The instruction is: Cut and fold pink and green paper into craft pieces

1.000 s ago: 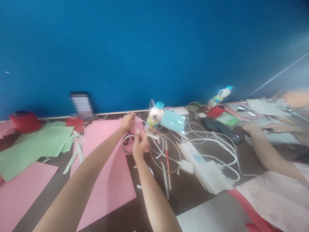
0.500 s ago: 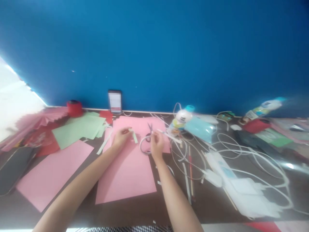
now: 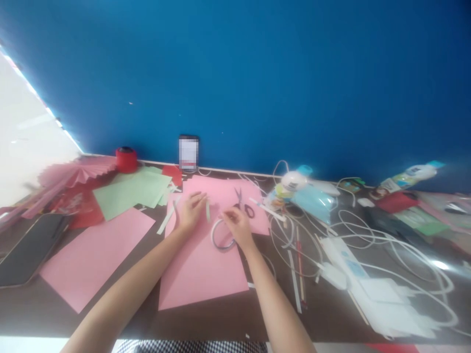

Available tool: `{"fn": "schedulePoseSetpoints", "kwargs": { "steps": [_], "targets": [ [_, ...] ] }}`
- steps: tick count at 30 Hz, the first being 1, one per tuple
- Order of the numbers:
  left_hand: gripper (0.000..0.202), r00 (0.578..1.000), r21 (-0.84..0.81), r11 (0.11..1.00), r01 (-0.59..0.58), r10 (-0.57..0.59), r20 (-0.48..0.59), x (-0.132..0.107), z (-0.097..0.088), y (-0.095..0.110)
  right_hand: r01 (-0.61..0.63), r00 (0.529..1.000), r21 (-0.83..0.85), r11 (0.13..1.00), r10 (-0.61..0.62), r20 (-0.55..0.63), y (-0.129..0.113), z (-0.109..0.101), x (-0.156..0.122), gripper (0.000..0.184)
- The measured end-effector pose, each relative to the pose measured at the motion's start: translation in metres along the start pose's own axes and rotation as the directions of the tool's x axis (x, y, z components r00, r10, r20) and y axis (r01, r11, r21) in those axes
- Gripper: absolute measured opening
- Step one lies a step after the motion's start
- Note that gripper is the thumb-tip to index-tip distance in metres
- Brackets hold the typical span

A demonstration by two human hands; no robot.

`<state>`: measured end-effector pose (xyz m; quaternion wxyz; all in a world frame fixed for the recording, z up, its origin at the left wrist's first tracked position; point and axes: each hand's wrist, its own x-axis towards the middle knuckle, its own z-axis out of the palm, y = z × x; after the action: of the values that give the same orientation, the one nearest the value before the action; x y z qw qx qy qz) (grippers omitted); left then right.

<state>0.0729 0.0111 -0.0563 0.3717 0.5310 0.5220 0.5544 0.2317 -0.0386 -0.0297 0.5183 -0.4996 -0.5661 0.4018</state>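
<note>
My left hand is closed in a pinch on a narrow pale green paper strip, which hangs down from the fingertips above the pink paper. Facing it across a small gap, my right hand is closed, with thumb and forefinger pinched together. From its fingers hangs a thin pale ring that looks like a roll of tape. What the right fingertips pinch is too blurred to make out. Scissors with dark handles lie on the pink paper just beyond my right hand, blades slightly apart.
Green sheets, another pink sheet and a pleated pink paper fan lie leftward. A phone leans against the blue wall. Rightward are a glue bottle, tangled white cables and a power strip.
The view has shifted, so everything appears further right. Over the paper, my right hand has come left and nearer with the tape roll, away from the scissors. My left hand still pinches the green strip.
</note>
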Motion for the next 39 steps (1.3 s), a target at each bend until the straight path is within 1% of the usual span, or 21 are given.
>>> {"fn": "schedulePoseSetpoints", "kwargs": {
  "steps": [2,5,7,9,12,17,19,24,29,32,35,39],
  "targets": [
    [0.030,1.000,-0.043,0.999,0.003,-0.003,0.003,-0.002,0.000,0.002,0.000,1.000,-0.004,1.000,0.001,0.005,0.001,0.003,0.000,0.014],
    [0.039,0.998,-0.103,0.993,0.063,-0.063,0.008,-0.004,0.000,0.008,0.007,1.000,-0.036,0.999,-0.007,-0.016,0.000,0.005,0.000,0.015],
    [0.040,0.997,-0.083,0.994,0.073,-0.074,-0.003,-0.005,0.000,0.013,-0.001,1.000,-0.051,0.999,0.000,-0.022,0.000,0.005,0.001,0.017],
    [0.034,0.998,-0.058,0.996,0.060,-0.060,0.004,-0.007,0.001,0.018,-0.008,1.000,-0.050,0.999,0.006,-0.024,-0.001,0.005,0.001,0.017],
    [0.027,0.995,-0.069,0.996,0.049,-0.042,0.092,-0.009,0.002,0.023,-0.010,0.999,-0.034,0.999,0.008,-0.043,-0.001,0.004,0.001,0.017],
    [0.033,0.961,-0.143,0.988,0.062,-0.020,0.277,-0.015,0.003,0.024,0.004,0.998,-0.017,1.000,-0.005,-0.062,0.000,0.007,0.001,0.016],
    [0.031,0.954,-0.172,0.983,0.066,-0.011,0.300,-0.015,0.003,0.022,0.015,0.999,-0.009,1.000,-0.015,-0.051,0.001,0.008,0.001,0.016],
    [0.025,0.960,-0.248,0.961,0.119,-0.047,0.277,-0.012,0.004,0.019,0.033,0.998,-0.036,0.999,-0.035,-0.055,0.002,0.009,0.000,0.018],
    [0.032,0.930,-0.307,0.938,0.162,-0.042,0.364,-0.013,0.002,0.021,0.032,0.996,-0.096,0.995,-0.040,-0.085,0.002,0.009,-0.001,0.017],
    [0.031,0.924,-0.276,0.952,0.135,-0.020,0.383,-0.015,0.003,0.023,0.031,0.994,-0.092,0.995,-0.040,-0.097,0.001,0.009,-0.001,0.018],
    [0.030,0.924,-0.198,0.976,0.088,-0.006,0.382,-0.016,0.005,0.023,0.046,0.989,-0.115,0.992,-0.062,-0.131,0.000,0.009,-0.002,0.019],
    [0.029,0.914,-0.098,0.995,0.004,0.036,0.403,-0.018,0.006,0.022,0.075,0.983,-0.147,0.986,-0.098,-0.158,-0.004,0.008,-0.002,0.016]
  ]
}}
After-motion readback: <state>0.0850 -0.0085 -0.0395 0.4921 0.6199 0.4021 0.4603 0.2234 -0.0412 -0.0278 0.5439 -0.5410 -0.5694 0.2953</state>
